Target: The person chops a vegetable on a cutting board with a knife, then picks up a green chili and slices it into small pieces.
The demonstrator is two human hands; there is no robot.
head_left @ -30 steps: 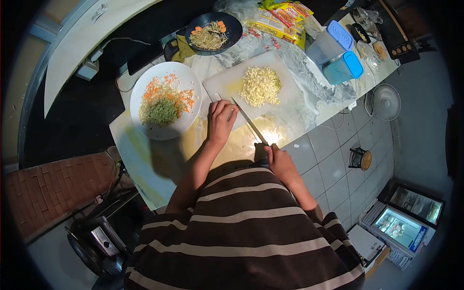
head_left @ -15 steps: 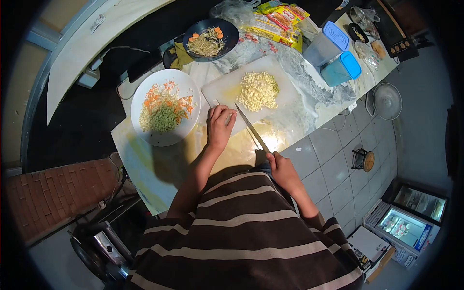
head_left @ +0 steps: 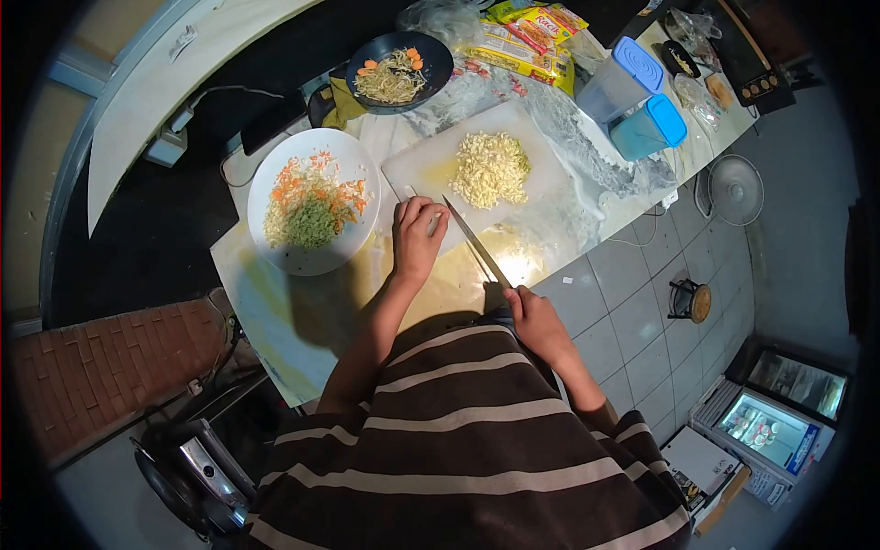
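My right hand (head_left: 539,323) is closed round the handle of a long kitchen knife (head_left: 478,243). The blade slants up and left, its tip over the near part of a white cutting board (head_left: 426,151). My left hand (head_left: 420,240) rests at the board's near edge, left of the knife tip, its fingers curled together; whatever they may hold is hidden. Beyond the blade, a heap of finely chopped pale yellow-white food (head_left: 490,170) lies on the board. To the left stands a white plate (head_left: 316,266) with separate portions of chopped orange, green and pale food.
A dark pan (head_left: 435,78) with sprouts and orange slices stands at the back. Yellow packets (head_left: 527,60), a clear container with a lilac-blue lid (head_left: 637,64) and a blue-lidded container (head_left: 646,137) line the back right. The counter's right edge drops to a tiled floor.
Almost nothing differs. Both hands and the knife keep nearly the same place, with only a slight shift of the knife tip up and left.
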